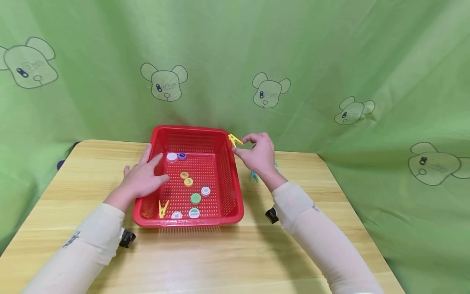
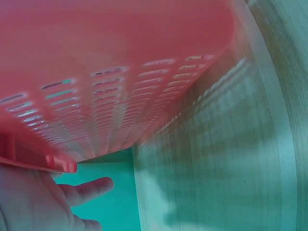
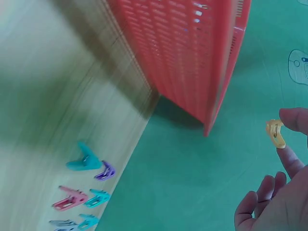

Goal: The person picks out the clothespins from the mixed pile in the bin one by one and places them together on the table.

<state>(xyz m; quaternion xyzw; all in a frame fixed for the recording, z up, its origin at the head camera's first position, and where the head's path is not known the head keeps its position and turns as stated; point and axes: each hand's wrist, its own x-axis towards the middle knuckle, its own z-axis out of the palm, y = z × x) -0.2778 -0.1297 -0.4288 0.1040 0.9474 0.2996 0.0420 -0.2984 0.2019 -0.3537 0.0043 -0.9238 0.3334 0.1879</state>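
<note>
A red plastic basket (image 1: pixel 235 188) with slotted walls stands on the table. My left hand (image 1: pixel 141 179) rests across its left rim, fingers spread and straight, some over the inside. In the left wrist view, part of that hand (image 2: pixel 33 202) shows beside the rim. My right hand (image 1: pixel 261 153) pinches a yellow clothespin (image 1: pixel 235 140) between thumb and index finger by the basket's far right corner. The right wrist view shows this clothespin (image 3: pixel 275 133) at the fingertips, apart from the basket wall. Another yellow clothespin (image 1: pixel 163 209) is at the front rim, toward the left.
Inside the basket lie several bottle caps, among them a green one (image 1: pixel 196 199) and a purple one (image 1: pixel 182 156). Right of the basket, several clothespins lie on the table, including teal (image 3: pixel 86 159) and pink (image 3: pixel 70 198) ones. A green curtain (image 1: pixel 220 81) hangs behind.
</note>
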